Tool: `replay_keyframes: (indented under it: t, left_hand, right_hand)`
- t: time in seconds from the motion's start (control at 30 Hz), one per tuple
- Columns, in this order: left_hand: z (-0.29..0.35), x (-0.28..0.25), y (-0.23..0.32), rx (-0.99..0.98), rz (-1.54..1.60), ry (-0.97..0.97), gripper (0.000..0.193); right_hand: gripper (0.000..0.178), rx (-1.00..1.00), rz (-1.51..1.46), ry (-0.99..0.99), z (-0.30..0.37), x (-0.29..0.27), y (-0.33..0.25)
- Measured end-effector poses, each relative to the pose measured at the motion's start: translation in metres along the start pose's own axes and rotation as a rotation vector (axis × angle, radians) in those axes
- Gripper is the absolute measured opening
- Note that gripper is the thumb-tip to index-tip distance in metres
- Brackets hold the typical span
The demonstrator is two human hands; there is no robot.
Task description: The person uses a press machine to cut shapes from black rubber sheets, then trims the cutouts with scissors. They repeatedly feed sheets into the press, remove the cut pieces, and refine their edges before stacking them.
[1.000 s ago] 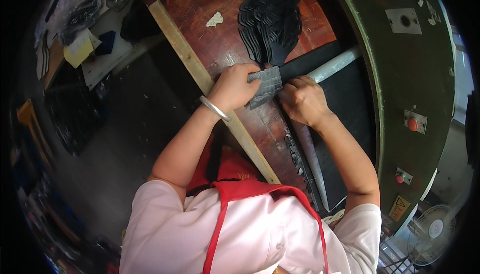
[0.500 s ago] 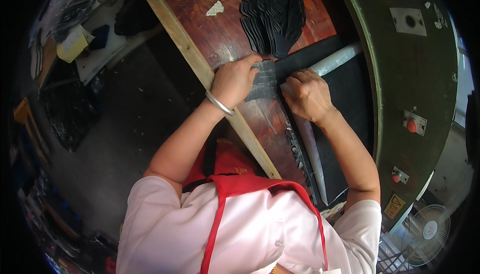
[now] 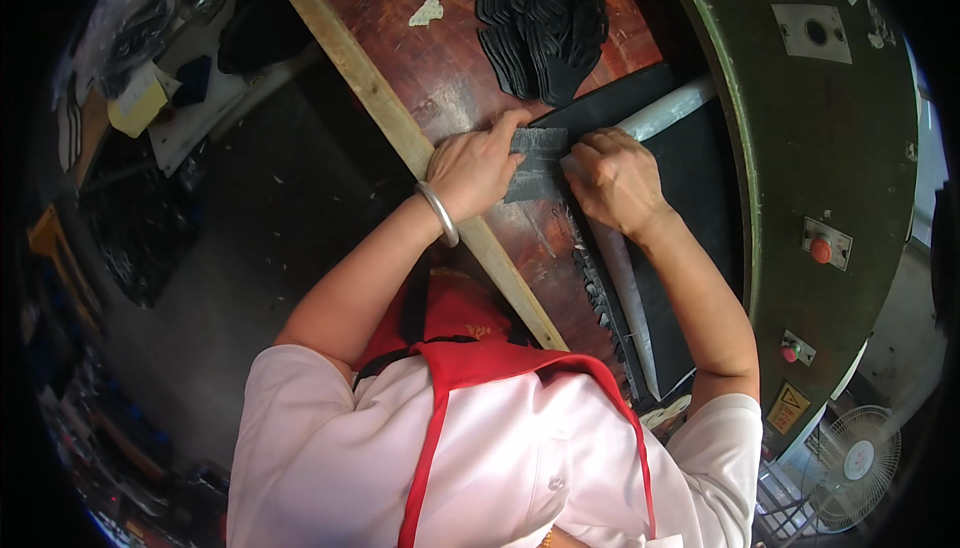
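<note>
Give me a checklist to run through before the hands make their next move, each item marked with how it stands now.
1. Left hand on the gray piece: ok, its thumb and fingers are at the left edge.
2. Right hand grip: cannot tell; the fingers are curled and hide whatever they may hold.
3. Black cut pieces out from under the hands: ok, they lie beyond both.
4. Red-brown tabletop free of scraps: not ok, a white scrap lies there.
5. Left wrist bare: not ok, a silver bangle is on it.
</note>
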State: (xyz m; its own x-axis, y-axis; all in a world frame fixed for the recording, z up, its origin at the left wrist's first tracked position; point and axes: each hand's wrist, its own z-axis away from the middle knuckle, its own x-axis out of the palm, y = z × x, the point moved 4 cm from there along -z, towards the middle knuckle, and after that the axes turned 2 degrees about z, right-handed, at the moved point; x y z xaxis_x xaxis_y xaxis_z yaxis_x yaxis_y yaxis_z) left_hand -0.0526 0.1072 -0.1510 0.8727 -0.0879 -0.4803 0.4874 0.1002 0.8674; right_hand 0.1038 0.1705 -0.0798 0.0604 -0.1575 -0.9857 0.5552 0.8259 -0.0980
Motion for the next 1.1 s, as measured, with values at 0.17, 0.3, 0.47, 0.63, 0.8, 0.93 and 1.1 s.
replay_keyframes:
  t: [0.17, 0.3, 0.47, 0.63, 0.8, 0.93, 1.1]
  left_hand:
    - [-0.009, 0.005, 0.01, 0.095, 0.075, 0.076, 0.038]
    - [-0.022, 0.023, 0.024, 0.162, 0.024, 0.071, 0.032]
    - [-0.041, 0.031, 0.025, 0.102, 0.004, -0.058, 0.03]
    - [-0.043, 0.032, 0.022, -0.119, 0.139, -0.296, 0.031]
    - [-0.018, 0.043, 0.025, -0.208, 0.257, -0.307, 0.033]
    - [-0.001, 0.057, 0.025, -0.326, 0.411, -0.378, 0.034]
    - [0.01, 0.067, 0.03, -0.412, 0.633, -0.297, 0.034]
  right_hand:
    - [0.012, 0.0, -0.008, 0.068, 0.0, -0.002, -0.001]
    - [0.013, 0.005, 0.008, 0.057, -0.001, 0.0, 0.001]
    - [0.013, 0.01, -0.004, 0.06, -0.001, 0.001, 0.003]
    - [0.012, -0.003, -0.01, 0.059, -0.001, 0.002, 0.005]
    - [0.011, -0.006, 0.003, 0.066, 0.0, 0.003, 0.006]
    - [0.01, 0.004, -0.004, 0.064, 0.0, 0.004, 0.008]
    - [0.01, -0.014, -0.012, 0.066, -0.002, 0.002, 0.008]
